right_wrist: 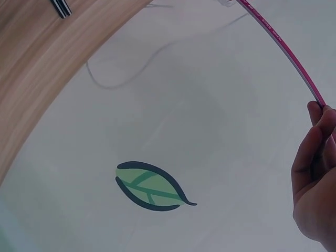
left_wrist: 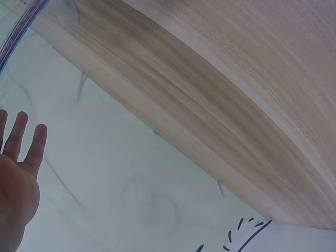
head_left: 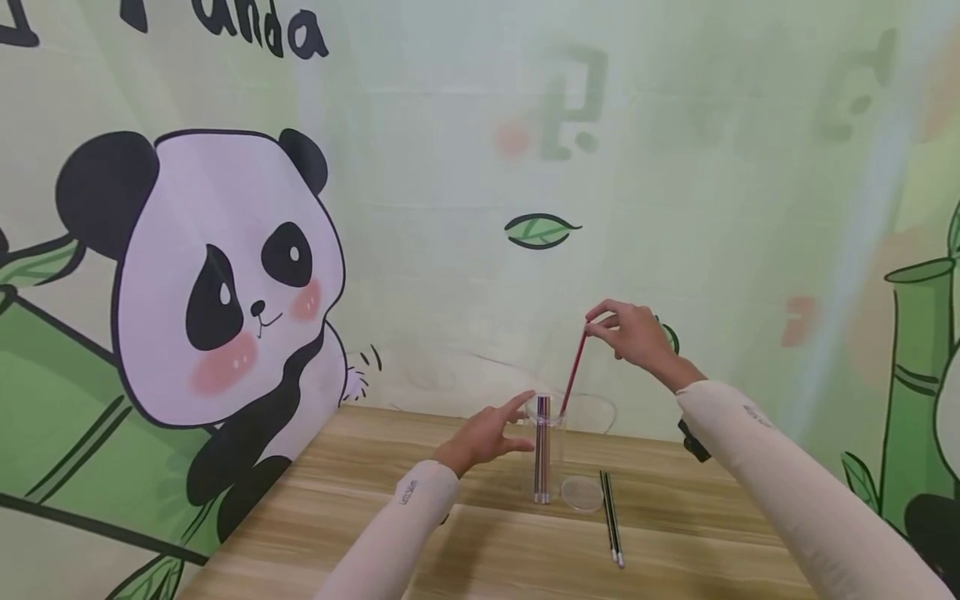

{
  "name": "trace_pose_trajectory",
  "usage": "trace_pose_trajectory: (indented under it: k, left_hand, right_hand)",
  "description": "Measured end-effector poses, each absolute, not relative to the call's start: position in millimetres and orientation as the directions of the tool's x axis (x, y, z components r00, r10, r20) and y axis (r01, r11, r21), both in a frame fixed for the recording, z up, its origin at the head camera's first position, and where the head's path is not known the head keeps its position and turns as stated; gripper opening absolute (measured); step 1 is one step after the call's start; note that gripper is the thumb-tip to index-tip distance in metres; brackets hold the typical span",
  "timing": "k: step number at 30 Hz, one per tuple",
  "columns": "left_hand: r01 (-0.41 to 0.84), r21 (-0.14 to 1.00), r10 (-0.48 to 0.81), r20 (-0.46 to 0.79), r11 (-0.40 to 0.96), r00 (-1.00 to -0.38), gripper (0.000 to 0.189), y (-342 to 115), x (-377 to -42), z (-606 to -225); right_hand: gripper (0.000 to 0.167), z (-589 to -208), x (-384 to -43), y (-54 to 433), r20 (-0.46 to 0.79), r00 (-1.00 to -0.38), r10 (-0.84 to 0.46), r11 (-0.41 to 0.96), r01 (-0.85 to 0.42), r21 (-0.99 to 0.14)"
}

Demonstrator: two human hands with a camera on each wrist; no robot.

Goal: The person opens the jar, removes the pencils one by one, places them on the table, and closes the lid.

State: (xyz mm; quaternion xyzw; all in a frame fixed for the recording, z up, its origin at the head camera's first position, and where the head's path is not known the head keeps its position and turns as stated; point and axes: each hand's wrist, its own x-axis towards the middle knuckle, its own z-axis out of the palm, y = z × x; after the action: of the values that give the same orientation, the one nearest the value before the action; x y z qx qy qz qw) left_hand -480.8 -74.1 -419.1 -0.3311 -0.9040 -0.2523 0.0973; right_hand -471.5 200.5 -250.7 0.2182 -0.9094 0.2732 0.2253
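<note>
A clear cylindrical container stands upright on the table with several striped pencils inside. My left hand is at the container's left side, fingers spread, index fingertip by the rim and thumb lower down; firm contact cannot be made out. In the left wrist view, straight fingers of the left hand show at the edge. Above and to the right, my right hand pinches the upper end of a red pencil. This pencil slants down to the container's mouth.
A round clear lid lies on the wooden table just right of the container. Beside it lie dark striped pencils with pale ends. A printed panda backdrop rises behind the table's far edge.
</note>
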Motion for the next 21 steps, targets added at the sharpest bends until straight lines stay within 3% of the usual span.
trace_pose_trajectory:
  k: [21]
  left_hand:
    - [0.651,0.382,0.553,0.344,0.656,-0.759,0.091,-73.4,-482.6,-419.6]
  right_hand:
    - [0.023,-234.4,-464.3,207.0,0.542,-0.803,-0.248,0.769,-0.503,-0.395]
